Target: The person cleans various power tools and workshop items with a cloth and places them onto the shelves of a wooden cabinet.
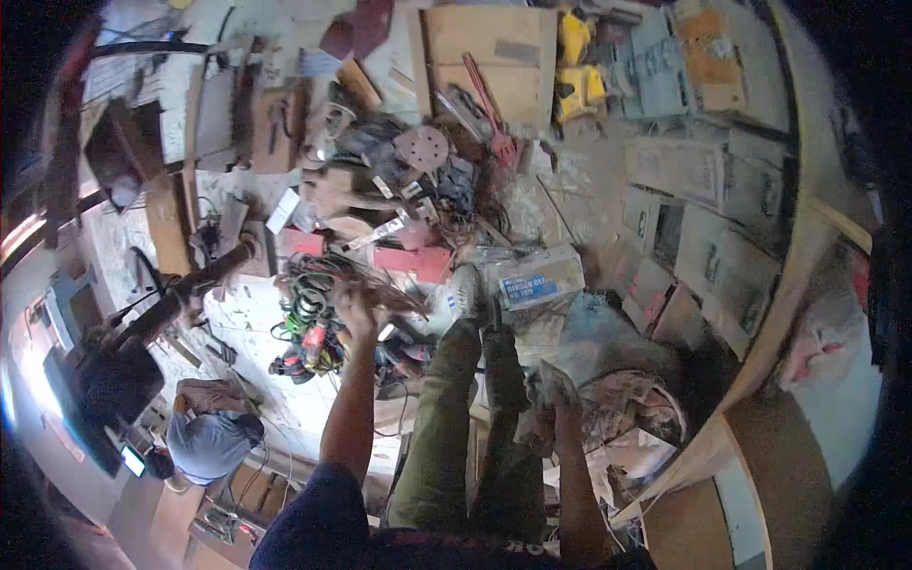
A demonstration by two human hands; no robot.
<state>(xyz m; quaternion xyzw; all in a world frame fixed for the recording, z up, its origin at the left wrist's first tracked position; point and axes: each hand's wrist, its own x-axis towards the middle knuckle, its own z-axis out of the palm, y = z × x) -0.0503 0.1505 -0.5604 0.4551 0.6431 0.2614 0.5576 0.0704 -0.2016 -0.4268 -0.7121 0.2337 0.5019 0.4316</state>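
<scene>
My left hand (356, 309) is out in front of my left leg, its fingers curled in and blurred. It is over a bundle of thin brown cables (391, 300); whether it grips one of them I cannot make out. Just left of it lie tangled green and black cords (312, 290) with red-and-black tool parts (313, 342). Low beside my right leg, my right hand (540, 432) is closed on a crumpled grey cloth (553, 388). A white box with a blue label (540, 277) stands ahead of that hand, beyond my shoe (465, 293).
A dusty heap of tools with a round perforated disc (422, 149) spreads ahead. Grey boxes (698, 237) line the right side. A red-handled tool (494, 119) lies near a wooden panel (486, 71). Yellow tools (579, 90) are at the back. Dusty sacks (632, 404) sit right.
</scene>
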